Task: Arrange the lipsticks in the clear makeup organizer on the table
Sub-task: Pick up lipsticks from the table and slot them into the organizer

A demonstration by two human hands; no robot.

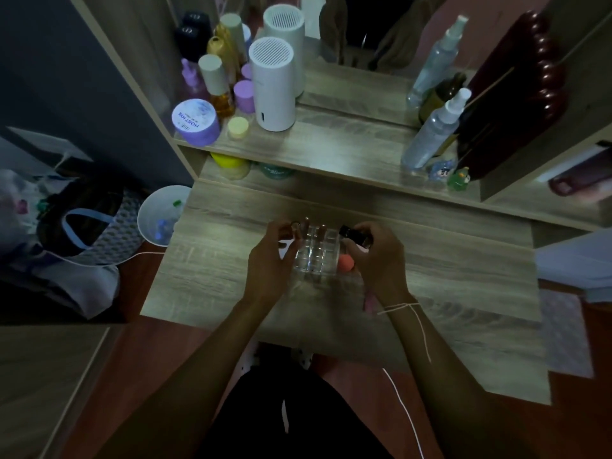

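A clear makeup organizer (314, 251) with a grid of small cells stands on the wooden table (447, 260), between my two hands. My left hand (271, 256) rests against the organizer's left side, fingers curled around a small metallic lipstick (294, 226) at its far left corner. My right hand (377, 256) is at the organizer's right side and grips a black lipstick tube (356, 235), held tilted above the right cells. A coral-pink rounded item (346, 261) shows just under my right fingers. A pink object (369, 303) lies partly hidden below my right wrist.
A raised shelf (331, 144) behind holds a white cylinder appliance (273, 87), purple jars (195, 122), amber bottles and spray bottles (430, 134). A mirror stands at the back. A white bowl (159, 215) and bags sit on the floor at left. A white cable (404, 409) runs by my right arm.
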